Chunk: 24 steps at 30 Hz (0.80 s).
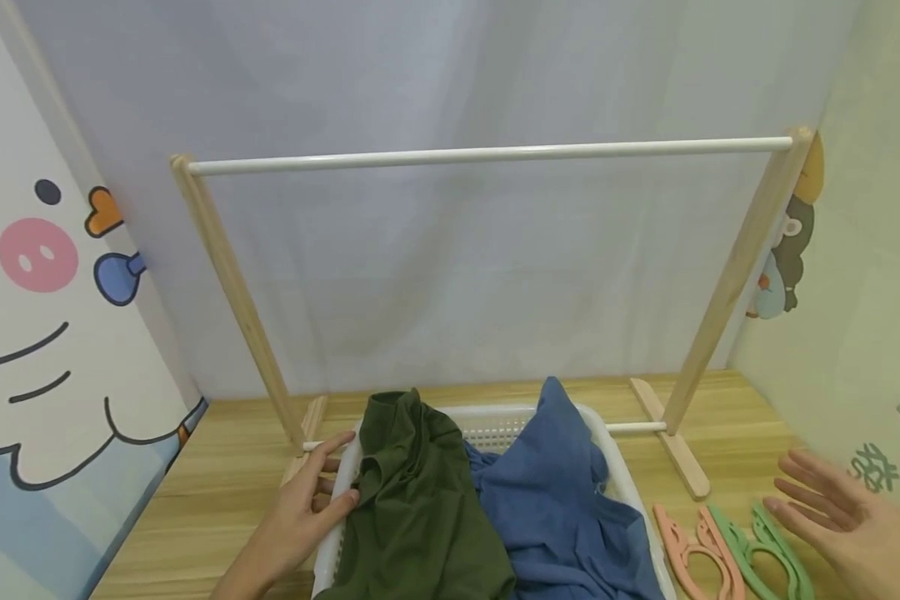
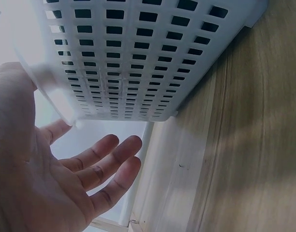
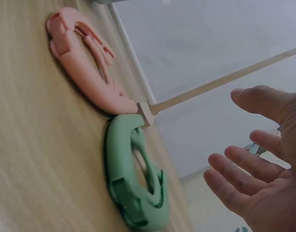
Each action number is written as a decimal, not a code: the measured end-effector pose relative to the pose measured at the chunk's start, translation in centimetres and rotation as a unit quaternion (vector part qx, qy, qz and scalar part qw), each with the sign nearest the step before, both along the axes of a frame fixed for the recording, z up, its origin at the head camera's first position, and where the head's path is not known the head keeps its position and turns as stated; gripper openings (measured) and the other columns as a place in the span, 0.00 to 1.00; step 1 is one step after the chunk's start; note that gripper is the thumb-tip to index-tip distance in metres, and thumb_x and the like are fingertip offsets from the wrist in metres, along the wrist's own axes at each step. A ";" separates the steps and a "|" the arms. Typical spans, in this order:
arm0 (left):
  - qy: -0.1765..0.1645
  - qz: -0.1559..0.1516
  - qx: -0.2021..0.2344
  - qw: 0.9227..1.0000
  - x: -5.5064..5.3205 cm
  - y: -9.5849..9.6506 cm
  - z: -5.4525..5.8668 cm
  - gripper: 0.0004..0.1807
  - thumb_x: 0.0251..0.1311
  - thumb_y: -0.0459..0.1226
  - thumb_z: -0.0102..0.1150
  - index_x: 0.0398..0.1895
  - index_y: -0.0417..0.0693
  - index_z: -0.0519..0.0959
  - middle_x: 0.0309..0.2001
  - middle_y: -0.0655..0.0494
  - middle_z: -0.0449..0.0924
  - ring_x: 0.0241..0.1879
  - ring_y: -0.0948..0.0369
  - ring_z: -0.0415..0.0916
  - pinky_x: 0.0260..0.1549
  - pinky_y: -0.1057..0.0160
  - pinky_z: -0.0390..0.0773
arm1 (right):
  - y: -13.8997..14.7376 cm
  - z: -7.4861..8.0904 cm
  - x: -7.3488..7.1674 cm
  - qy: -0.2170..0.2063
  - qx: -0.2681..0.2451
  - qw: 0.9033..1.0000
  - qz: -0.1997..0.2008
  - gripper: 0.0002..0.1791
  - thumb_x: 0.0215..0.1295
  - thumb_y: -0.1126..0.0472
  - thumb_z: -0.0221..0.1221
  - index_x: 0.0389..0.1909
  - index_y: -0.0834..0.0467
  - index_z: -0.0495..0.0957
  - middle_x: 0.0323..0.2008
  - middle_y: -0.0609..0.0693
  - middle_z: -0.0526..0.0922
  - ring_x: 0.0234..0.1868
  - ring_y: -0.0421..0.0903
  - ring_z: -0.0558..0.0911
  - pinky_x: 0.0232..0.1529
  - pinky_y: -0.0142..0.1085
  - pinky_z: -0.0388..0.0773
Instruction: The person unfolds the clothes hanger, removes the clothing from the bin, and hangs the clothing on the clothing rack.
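Observation:
My left hand (image 1: pixel 296 512) is at the left side of a white plastic basket (image 1: pixel 630 492), its thumb and index finger touching the rim. In the left wrist view the other fingers (image 2: pixel 111 162) spread loosely outside the basket's perforated wall (image 2: pixel 124 53). A dark green garment (image 1: pixel 427 517) lies in the left half of the basket, a blue garment (image 1: pixel 562 500) in the right half. My right hand (image 1: pixel 847 521) hovers palm-inward with relaxed fingers, holding nothing. Near it, a pink folding hanger (image 1: pixel 701 550) and a green folding hanger (image 1: pixel 765 550) lie side by side on the table.
Behind the basket stands a wooden rack (image 1: pixel 735 275) with a white top bar (image 1: pixel 487 155) and a lower white bar (image 1: pixel 633 427). A light backdrop (image 1: pixel 480 275) closes the back; printed panels flank both sides of the wood-grain table (image 1: pixel 195 492).

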<state>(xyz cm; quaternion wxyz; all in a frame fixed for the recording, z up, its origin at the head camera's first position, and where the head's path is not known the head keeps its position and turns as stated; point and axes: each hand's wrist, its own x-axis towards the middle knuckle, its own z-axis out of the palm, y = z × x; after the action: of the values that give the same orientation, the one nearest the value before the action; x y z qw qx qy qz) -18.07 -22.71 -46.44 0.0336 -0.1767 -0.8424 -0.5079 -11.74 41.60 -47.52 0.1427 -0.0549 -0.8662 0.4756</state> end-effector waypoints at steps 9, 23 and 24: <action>0.003 -0.001 -0.014 1.000 -0.1 -0.1 0.1 0.37 0.79 0.38 0.67 0.86 0.51 0.64 0.61 0.38 0.81 0.45 0.64 0.87 0.42 0.62 0.89 | 1.0 -1.4 0.1 -0.061 -0.010 0.998 0.014 0.45 0.80 0.54 0.69 0.89 0.57 0.58 0.53 0.09 0.70 0.48 0.14 0.77 0.45 0.30 0.88; -0.015 -0.004 -0.009 1.000 -0.2 -0.1 0.2 0.38 0.80 0.39 0.66 0.87 0.52 0.62 0.63 0.38 0.80 0.45 0.62 0.87 0.41 0.61 0.89 | 2.0 -1.7 -0.6 -0.127 0.059 0.990 0.034 0.50 0.74 0.52 0.75 0.81 0.76 0.60 0.67 0.73 0.82 0.44 0.17 0.80 0.43 0.34 0.90; -0.017 -0.003 -0.009 1.000 -0.2 -0.1 0.2 0.38 0.80 0.39 0.66 0.87 0.52 0.62 0.63 0.38 0.80 0.45 0.62 0.87 0.41 0.61 0.89 | 2.0 -1.8 -0.7 -0.128 0.057 0.990 0.035 0.50 0.74 0.53 0.75 0.81 0.77 0.61 0.66 0.72 0.83 0.43 0.17 0.80 0.43 0.34 0.90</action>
<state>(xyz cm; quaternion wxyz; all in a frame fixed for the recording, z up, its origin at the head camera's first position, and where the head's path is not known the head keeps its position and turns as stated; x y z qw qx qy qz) -18.28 -22.80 -46.19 0.0162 -0.1712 -0.8468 -0.5034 -12.39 43.63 -49.30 0.0173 -0.0767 -0.9045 0.4191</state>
